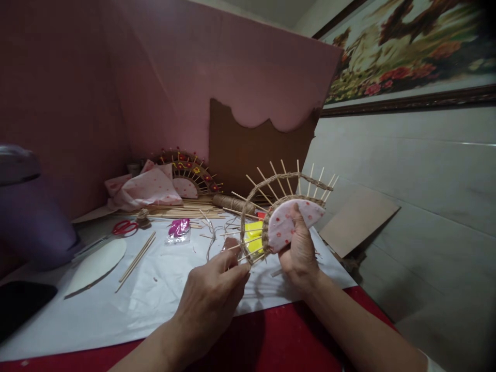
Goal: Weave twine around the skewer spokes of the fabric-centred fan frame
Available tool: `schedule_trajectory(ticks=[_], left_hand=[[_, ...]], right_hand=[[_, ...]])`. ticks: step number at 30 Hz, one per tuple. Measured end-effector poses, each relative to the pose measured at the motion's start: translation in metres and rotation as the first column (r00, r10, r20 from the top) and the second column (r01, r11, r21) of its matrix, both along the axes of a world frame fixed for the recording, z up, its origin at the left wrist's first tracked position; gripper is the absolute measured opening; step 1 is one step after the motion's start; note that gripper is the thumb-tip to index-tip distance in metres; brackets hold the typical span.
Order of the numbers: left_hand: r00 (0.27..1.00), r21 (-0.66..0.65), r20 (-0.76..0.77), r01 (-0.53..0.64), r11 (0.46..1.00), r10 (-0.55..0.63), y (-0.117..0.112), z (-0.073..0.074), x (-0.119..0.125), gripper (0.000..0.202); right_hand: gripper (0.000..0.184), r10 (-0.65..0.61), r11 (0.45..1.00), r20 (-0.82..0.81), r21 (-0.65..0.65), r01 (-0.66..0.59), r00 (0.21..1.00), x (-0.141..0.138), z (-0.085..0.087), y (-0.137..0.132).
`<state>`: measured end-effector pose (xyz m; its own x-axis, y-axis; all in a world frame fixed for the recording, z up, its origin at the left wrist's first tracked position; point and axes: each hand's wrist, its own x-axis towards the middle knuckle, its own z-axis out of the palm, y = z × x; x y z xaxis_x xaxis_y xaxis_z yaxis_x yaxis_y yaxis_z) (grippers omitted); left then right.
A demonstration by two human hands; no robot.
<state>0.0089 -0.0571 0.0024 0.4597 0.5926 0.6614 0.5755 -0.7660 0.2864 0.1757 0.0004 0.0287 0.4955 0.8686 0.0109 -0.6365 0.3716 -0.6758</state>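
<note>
My right hand grips a half-round craft piece upright over the white paper: a pink dotted fabric semicircle with wooden skewers fanning out and brown twine woven around them. The thumb presses on the fabric face. My left hand sits just left of it, its fingers pinched on the twine at the piece's lower left edge. A loose end of twine trails away to the left.
A finished fan piece with red and yellow beads leans at the back beside pink fabric. Red scissors, loose skewers, a twine spool, a pink packet, a white half-round cutout and cardboard lie around.
</note>
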Motion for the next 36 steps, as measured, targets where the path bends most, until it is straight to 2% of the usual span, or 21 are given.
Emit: schedule_trajectory(ticks=[4,9,15,19,23,29,33,36], left_hand=[[0.999,-0.018,0.040,-0.002,1.000,0.003,-0.0013,0.0053,0.0009,0.023],[0.996,0.010,0.089,-0.002,1.000,0.001,-0.0020,0.0030,0.0008,0.023],[0.992,0.004,0.104,0.076,0.997,-0.076,-0.0005,-0.0015,0.0005,0.025],[0.989,-0.049,0.098,0.116,0.992,-0.110,-0.0016,-0.0016,-0.0014,0.024],[0.993,-0.097,0.092,0.087,0.991,-0.078,-0.0030,-0.0013,-0.0025,0.024],[0.992,-0.060,0.123,-0.019,0.998,0.026,-0.0036,0.0023,-0.0005,0.027],[0.992,-0.136,0.104,0.086,0.987,-0.072,-0.0043,0.0051,-0.0012,0.026],[0.985,-0.151,0.139,0.120,0.981,-0.099,-0.0046,0.0057,-0.0022,0.026]], right_hand=[[0.042,-0.006,0.999,-0.002,0.040,0.006,1.000,0.0017,0.0017,0.0000],[0.041,0.011,1.000,-0.003,0.019,-0.011,1.000,0.0027,0.0037,-0.0011],[0.042,0.020,0.999,0.014,0.043,-0.021,1.000,0.0026,0.0012,0.0000],[0.042,0.027,0.998,0.026,0.053,-0.029,0.999,0.0028,-0.0005,0.0003],[0.042,0.017,1.000,0.008,0.014,-0.017,1.000,0.0031,0.0011,-0.0005],[0.043,0.032,0.999,0.010,0.025,-0.032,0.999,0.0024,0.0013,-0.0014],[0.041,0.029,0.999,0.009,0.025,-0.029,1.000,0.0007,0.0016,-0.0024],[0.039,0.036,0.999,0.000,0.031,-0.036,0.999,0.0003,0.0025,-0.0028]])
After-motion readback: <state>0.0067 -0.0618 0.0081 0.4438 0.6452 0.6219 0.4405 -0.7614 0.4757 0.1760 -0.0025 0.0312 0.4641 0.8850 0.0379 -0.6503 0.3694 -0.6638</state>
